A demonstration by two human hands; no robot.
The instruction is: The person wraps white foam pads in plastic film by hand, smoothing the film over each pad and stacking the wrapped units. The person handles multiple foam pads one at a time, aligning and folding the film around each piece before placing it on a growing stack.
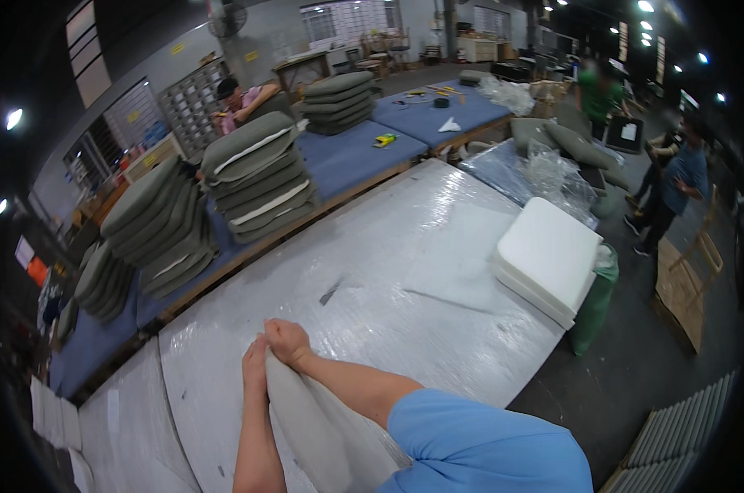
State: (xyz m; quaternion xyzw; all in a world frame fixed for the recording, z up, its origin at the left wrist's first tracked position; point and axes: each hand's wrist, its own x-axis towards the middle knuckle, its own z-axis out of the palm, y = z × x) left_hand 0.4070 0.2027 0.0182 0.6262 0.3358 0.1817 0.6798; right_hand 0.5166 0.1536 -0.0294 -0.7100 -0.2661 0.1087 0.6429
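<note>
The cloth [291, 396] looks matt; the plastic film [372, 283] (crinkled) glossy.

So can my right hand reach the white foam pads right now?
Probably not directly: your right hand seems closed on the grey fabric, and the white foam pads sit well to its right.

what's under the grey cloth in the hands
The plastic-covered table shows around the cloth, whose far end the left hand and right hand grip. Whatever lies directly beneath it, or inside its folds, is covered and can't be seen.
</note>
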